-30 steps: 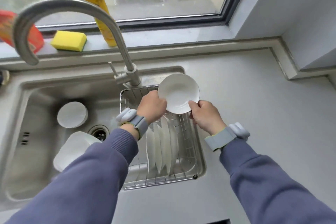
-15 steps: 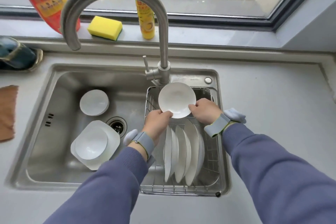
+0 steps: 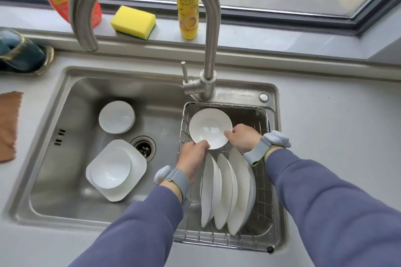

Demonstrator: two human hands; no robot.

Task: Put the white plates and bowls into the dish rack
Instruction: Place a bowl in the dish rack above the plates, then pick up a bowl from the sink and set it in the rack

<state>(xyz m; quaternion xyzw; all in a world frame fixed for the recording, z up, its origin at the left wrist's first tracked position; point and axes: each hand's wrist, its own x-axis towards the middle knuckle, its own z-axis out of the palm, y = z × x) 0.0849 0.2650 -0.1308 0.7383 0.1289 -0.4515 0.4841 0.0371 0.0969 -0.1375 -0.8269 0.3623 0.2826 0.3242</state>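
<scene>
Both hands gripping one white bowl [image 3: 210, 128] by its rim: left hand [image 3: 192, 156] pinching the near-left edge, right hand [image 3: 243, 136] the right edge. Bowl hovering, tilted, over the far end of the dish rack [image 3: 263, 182], just beyond the upright plates [image 3: 227, 188] below the wrists. Best lowering it slowly into the open wires ahead, clear of the faucet [image 3: 208, 50]. Two bowls and a square plate are waiting in the sink, left of the left hand.

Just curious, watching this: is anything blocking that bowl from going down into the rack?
Nothing visible does. Both hands hold the bowl over the dish rack's bare far end; the upright plates fill only the near part.
</scene>
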